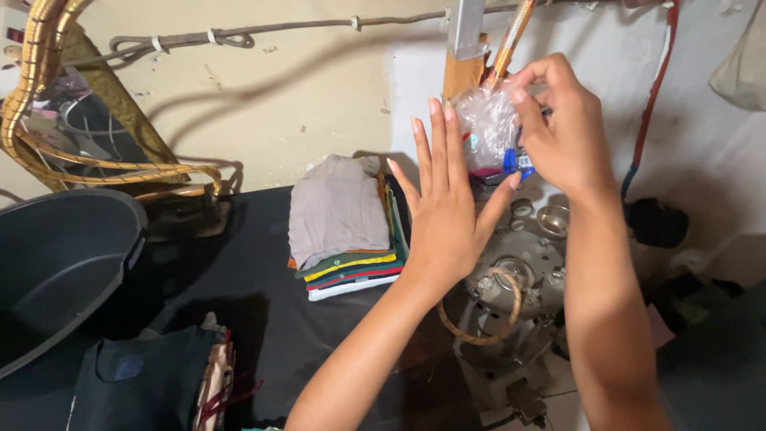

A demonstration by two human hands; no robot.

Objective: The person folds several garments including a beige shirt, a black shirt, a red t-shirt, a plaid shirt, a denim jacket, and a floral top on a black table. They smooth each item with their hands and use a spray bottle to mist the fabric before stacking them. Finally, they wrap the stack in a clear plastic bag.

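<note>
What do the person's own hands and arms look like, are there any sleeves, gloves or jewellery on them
Both forearms are bare as far as shown: no sleeves, gloves, watch or bracelets. The left hand has longish, unpainted fingernails and no rings. The right hand shows no rings either; its nails are mostly hidden.

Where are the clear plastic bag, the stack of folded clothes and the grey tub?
clear plastic bag (pixel 485 124), head view, on its crinkled middle between the hands.
stack of folded clothes (pixel 339 209), head view, on the grey top garment.
grey tub (pixel 56 255), head view, on its inner wall.
</note>
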